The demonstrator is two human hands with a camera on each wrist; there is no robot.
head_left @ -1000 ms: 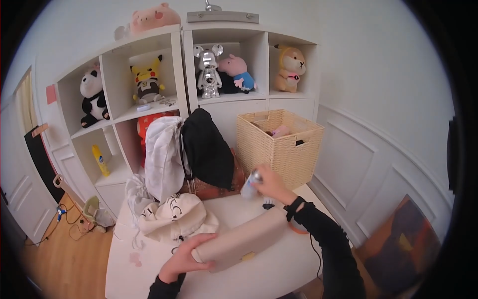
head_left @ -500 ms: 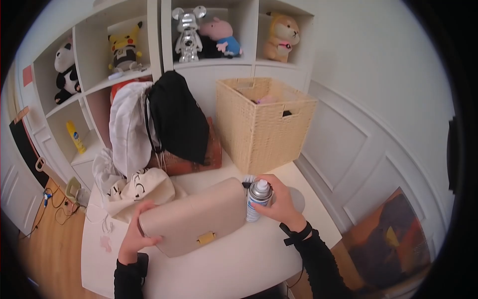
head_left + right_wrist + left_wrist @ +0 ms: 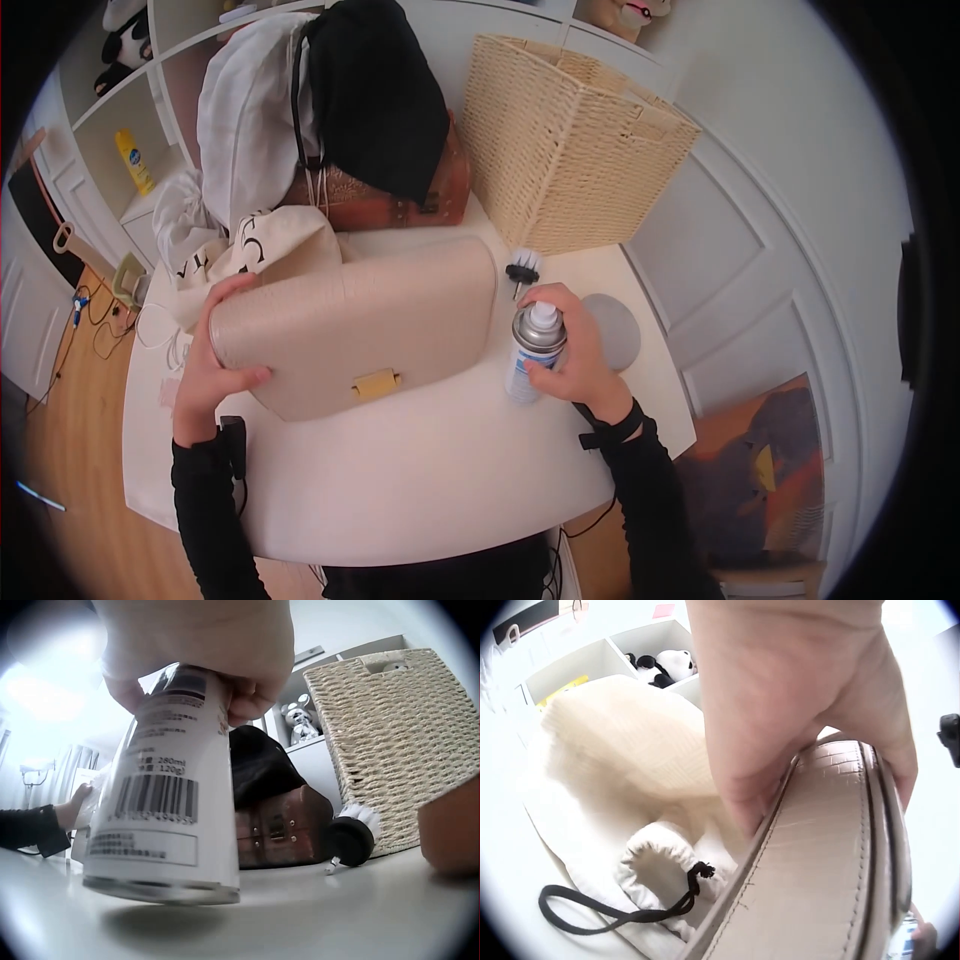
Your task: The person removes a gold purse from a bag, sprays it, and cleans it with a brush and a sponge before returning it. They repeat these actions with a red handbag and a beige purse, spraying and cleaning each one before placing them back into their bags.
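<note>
A beige handbag [image 3: 350,310] with a gold clasp [image 3: 376,384] stands tilted on the white table, front towards me. My left hand [image 3: 212,375] grips its left end, thumb on the front and fingers behind. From the left wrist view, the hand [image 3: 795,697] straddles the bag's stitched narrow side [image 3: 802,855]. To the right of the handbag, my right hand [image 3: 585,360] holds a white spray can [image 3: 525,378] with a silver shoulder and white nozzle. Its base hovers low over the tabletop in the right wrist view, where a barcode shows on the can [image 3: 161,802].
Behind the can lie a drill brush [image 3: 522,268] with white bristles and a grey round disc [image 3: 610,330]. A woven basket [image 3: 570,150] stands at the back right. Cream [image 3: 285,245], white [image 3: 250,120] and black [image 3: 375,100] cloth bags and a brown case [image 3: 430,195] fill the back left.
The right hand has brought the spray can from behind the handbag to its right side, nearer me. The handbag has shifted left and its front shows more. The head view has tipped downward.
</note>
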